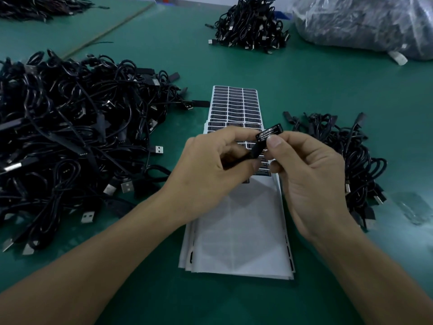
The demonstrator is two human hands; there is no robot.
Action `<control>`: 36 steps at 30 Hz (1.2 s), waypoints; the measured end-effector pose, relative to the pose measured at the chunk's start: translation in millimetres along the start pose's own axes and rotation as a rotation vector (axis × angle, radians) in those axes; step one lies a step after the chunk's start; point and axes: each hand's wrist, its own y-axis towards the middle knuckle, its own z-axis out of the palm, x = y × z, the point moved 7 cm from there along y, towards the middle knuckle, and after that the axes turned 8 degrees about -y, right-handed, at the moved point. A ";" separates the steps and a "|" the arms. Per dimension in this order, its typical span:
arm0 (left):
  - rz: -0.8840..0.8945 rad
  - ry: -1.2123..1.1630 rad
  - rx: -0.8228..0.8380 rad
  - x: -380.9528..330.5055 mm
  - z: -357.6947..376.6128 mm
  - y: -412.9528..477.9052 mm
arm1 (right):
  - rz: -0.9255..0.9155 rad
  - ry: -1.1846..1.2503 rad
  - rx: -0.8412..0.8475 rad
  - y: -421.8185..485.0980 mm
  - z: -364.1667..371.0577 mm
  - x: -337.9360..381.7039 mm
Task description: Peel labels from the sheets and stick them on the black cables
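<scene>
green table (pixel 328 90) bears a bag (pixel 419 29) of black cables (pixel 346 26).

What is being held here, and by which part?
One black cable: the left hand grips its slim controller body low down; the right hand pinches the body's upper end, where the label sits.

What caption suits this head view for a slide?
Left hand grips a black cable while right hand pinches a label onto it, above the label sheets.
</scene>
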 end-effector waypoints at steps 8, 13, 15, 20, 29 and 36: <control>-0.102 -0.165 -0.008 6.9 -0.2 1.8 | 0.007 0.013 0.052 0.2 4.1 -1.1; -0.117 -0.195 -0.014 7.3 -0.5 1.5 | -0.043 -0.060 0.073 -0.5 4.0 1.7; -0.115 -0.196 -0.018 7.1 -1.0 1.4 | -0.083 -0.107 0.071 -0.5 3.0 4.9; -0.118 -0.156 -0.017 8.9 -2.4 1.3 | -0.122 -0.180 0.073 -0.8 1.9 7.3; -0.127 -0.118 -0.033 9.5 -3.2 1.6 | -0.168 -0.270 0.060 -1.5 0.3 9.0; -0.139 -0.116 -0.030 10.3 -4.2 1.6 | -0.182 -0.306 0.033 -3.0 -0.5 9.5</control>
